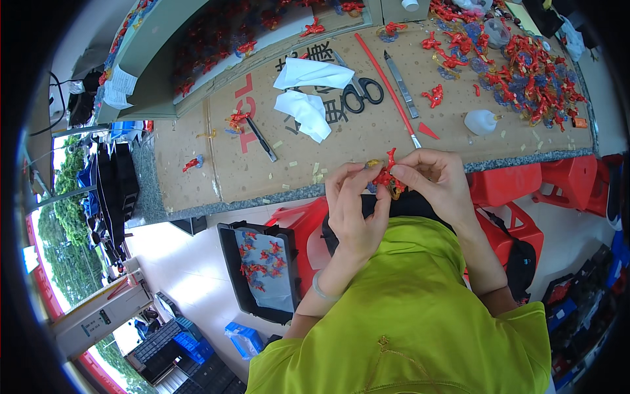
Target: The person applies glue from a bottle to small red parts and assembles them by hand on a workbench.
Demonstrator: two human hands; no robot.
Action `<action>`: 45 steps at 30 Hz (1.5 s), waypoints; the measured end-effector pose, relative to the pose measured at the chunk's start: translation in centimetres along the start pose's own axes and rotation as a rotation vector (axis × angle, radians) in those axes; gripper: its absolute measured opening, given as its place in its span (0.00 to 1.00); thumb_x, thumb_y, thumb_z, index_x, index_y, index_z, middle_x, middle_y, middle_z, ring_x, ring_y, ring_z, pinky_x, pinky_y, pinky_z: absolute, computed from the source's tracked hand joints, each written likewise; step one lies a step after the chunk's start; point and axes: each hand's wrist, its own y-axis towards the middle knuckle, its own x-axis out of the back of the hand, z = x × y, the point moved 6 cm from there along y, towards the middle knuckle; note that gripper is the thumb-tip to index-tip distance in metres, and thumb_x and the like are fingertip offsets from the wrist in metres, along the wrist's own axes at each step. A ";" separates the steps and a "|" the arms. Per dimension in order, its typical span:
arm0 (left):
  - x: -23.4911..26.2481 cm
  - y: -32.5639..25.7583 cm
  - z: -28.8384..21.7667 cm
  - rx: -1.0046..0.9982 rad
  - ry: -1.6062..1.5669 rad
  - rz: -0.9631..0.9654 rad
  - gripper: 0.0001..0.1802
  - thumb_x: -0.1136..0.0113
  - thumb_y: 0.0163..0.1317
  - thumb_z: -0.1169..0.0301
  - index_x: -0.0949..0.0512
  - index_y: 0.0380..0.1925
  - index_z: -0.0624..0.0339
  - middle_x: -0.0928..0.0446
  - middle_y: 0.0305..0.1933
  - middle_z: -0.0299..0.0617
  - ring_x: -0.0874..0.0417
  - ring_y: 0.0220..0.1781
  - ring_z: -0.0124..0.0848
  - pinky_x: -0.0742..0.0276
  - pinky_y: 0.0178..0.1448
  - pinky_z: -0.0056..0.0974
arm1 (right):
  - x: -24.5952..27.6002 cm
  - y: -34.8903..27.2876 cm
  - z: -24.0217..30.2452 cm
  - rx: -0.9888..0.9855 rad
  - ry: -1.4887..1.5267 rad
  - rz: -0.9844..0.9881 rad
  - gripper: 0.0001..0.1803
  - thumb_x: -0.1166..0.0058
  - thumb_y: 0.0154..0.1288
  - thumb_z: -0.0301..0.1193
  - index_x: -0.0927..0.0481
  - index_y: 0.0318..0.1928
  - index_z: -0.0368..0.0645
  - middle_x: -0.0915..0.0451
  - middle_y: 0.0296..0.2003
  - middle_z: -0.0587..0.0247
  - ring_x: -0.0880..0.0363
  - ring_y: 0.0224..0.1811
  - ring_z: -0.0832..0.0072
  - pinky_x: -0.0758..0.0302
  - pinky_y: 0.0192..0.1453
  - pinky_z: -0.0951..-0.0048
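Note:
Between my two hands, just past the table's front edge, is a small red figurine (392,169) with yellowish translucent parts. My left hand (356,203) pinches its left side, thumb and fingers curled inward. On the other side my right hand (438,184) grips it with thumb and forefinger. Fingers cover part of the figurine, so its full shape is hidden. Beyond my hands lie a red-handled brush (387,88), a slim metal blade tool (401,85) and a small red triangular piece (428,131). A white squeeze bottle (482,122) stands to the right.
Many red figurines with blue and yellow bases are heaped at the far right (535,79). Black-handled scissors (363,95), white paper (303,115) and a dark pen-like tool (262,139) lie on the cardboard (243,174). A black tray (230,262) holds more figurines, beside red stools (508,177).

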 end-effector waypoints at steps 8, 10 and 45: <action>-0.4 -0.3 2.2 0.555 -0.724 0.081 0.28 0.40 0.51 0.85 0.35 0.54 0.67 0.26 0.47 0.46 0.24 0.51 0.33 0.27 0.54 0.34 | 1.1 0.4 1.0 0.145 -0.072 0.002 0.08 0.40 0.62 0.26 0.18 0.36 0.31 0.18 0.28 0.65 0.24 0.30 0.86 0.27 0.34 0.82; -1.1 -1.2 3.0 0.723 -0.902 0.164 0.27 0.41 0.55 0.84 0.36 0.55 0.67 0.26 0.47 0.45 0.24 0.51 0.30 0.27 0.54 0.33 | 1.1 0.4 1.5 0.137 -0.085 0.020 0.08 0.41 0.62 0.26 0.18 0.36 0.31 0.18 0.28 0.64 0.24 0.30 0.85 0.27 0.35 0.81; -1.8 -2.0 4.4 0.819 -0.977 0.262 0.04 0.51 0.65 0.82 0.32 0.40 0.67 0.22 0.38 0.43 0.20 0.41 0.25 0.22 0.47 0.31 | 0.1 -0.8 3.0 0.261 -0.329 0.035 0.05 0.40 0.58 0.26 0.16 0.33 0.37 0.16 0.25 0.66 0.25 0.23 0.85 0.34 0.28 0.81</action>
